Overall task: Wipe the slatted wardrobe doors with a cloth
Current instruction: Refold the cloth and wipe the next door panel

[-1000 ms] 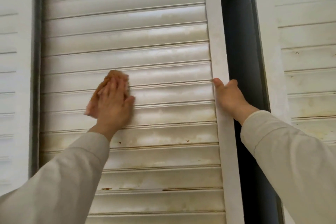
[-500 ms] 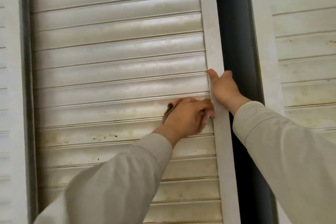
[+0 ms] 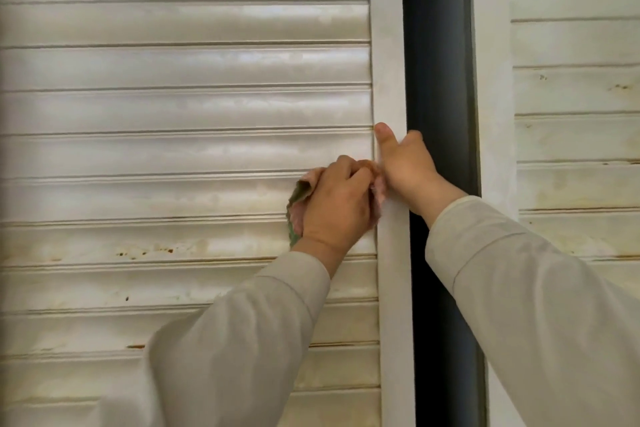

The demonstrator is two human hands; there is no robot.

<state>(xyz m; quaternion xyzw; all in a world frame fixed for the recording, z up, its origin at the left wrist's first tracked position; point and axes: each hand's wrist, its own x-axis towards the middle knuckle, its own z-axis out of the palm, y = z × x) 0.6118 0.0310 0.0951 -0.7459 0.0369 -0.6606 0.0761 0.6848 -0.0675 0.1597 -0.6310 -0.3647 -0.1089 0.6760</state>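
A white slatted wardrobe door point(image 3: 173, 107) fills the left and middle of the view; its slats carry yellowish stains and brown specks lower down. My left hand point(image 3: 336, 204) grips a pink and green cloth point(image 3: 299, 194) and presses it against a slat at the door's right end, beside the frame. My right hand point(image 3: 405, 166) holds the door's right frame edge point(image 3: 389, 45), thumb on the front, fingers wrapped behind it and hidden.
A dark gap point(image 3: 436, 62) opens to the right of the held door. Beyond it stands a second slatted door point(image 3: 571, 97), also stained. Both of my beige sleeves cover the lower part of the view.
My left hand swept the cloth rightwards along the slats from the door's left part to its right end, next to my right hand. My right hand kept its hold on the frame.
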